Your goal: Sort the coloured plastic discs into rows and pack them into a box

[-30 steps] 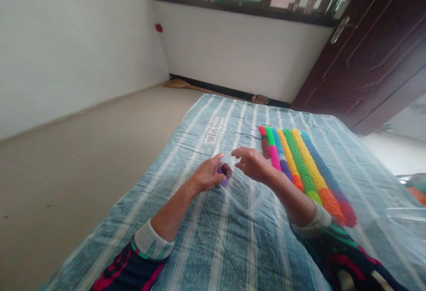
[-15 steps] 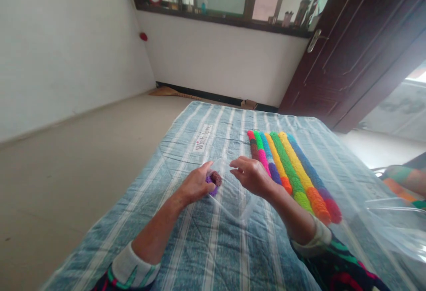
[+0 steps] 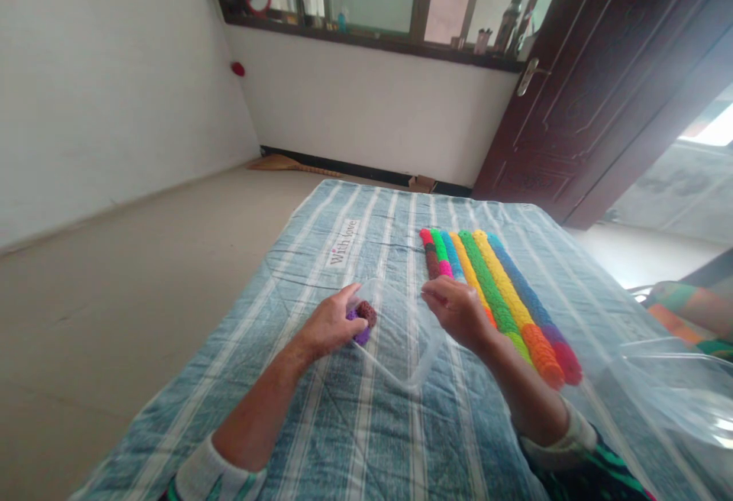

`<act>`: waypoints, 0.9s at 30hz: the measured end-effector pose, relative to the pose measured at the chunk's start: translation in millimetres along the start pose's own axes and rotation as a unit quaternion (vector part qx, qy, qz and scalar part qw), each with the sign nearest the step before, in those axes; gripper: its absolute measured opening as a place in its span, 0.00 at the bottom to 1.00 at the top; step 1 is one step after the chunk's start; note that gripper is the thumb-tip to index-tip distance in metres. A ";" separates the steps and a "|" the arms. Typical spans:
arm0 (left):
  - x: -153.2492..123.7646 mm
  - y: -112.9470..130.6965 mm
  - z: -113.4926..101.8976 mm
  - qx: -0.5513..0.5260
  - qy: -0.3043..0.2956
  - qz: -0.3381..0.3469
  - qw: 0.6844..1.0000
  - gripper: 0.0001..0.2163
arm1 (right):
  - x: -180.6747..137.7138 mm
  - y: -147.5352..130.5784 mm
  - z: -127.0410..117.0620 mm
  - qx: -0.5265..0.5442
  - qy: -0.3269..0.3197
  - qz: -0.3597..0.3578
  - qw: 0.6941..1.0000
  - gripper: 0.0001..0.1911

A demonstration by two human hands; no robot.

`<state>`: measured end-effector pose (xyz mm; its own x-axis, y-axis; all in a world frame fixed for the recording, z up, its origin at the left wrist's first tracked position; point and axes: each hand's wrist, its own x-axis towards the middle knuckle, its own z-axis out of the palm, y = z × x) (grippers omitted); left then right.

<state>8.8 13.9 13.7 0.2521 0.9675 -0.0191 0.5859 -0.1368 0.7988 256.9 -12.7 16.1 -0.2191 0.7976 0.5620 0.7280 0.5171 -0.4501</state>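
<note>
My left hand (image 3: 329, 325) is closed round a small bundle of purple and brown fuzzy rings (image 3: 363, 318) at the mouth of a clear plastic bag (image 3: 404, 341). The bag lies on a blue striped bed cover (image 3: 372, 425). My right hand (image 3: 455, 310) pinches the bag's upper right edge and holds it up. Just right of that hand lie several long rows of fuzzy rings in many colours (image 3: 498, 295), side by side on the cover.
A sheet of clear plastic (image 3: 658, 402) covers the bed's right side. A dark wooden door (image 3: 618, 81) stands at the back right. Bare floor (image 3: 114, 272) lies to the left. The window sill (image 3: 372, 27) holds bottles and a small mirror.
My right hand has moved rightwards along the bag's edge, pulling the mouth wider. The left hand stays on the ring bundle. The camera has tilted up a little.
</note>
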 end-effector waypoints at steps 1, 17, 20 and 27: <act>0.6 -1.3 0.1 -0.017 0.002 -0.005 1.000 0.34 | -4.3 0.8 -2.8 -0.001 0.017 0.008 1.000 0.07; 10.1 -27.4 0.2 -0.297 0.037 -0.119 0.947 0.25 | -82.6 2.2 -19.1 0.033 0.064 0.109 0.991 0.09; 11.0 -32.6 3.6 -0.293 0.061 -0.107 0.948 0.25 | -93.1 0.1 -18.1 0.046 0.044 0.106 0.992 0.09; 11.1 -31.6 8.3 -0.286 0.104 -0.102 0.947 0.26 | -103.1 2.8 -10.8 0.062 0.006 0.106 0.992 0.10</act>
<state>-0.5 27.2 -16.8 -0.0140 0.9905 -0.1369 0.0781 0.1376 0.9874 288.6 -96.8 -35.6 -0.0610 0.8888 0.4542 0.6717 0.3731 -0.6400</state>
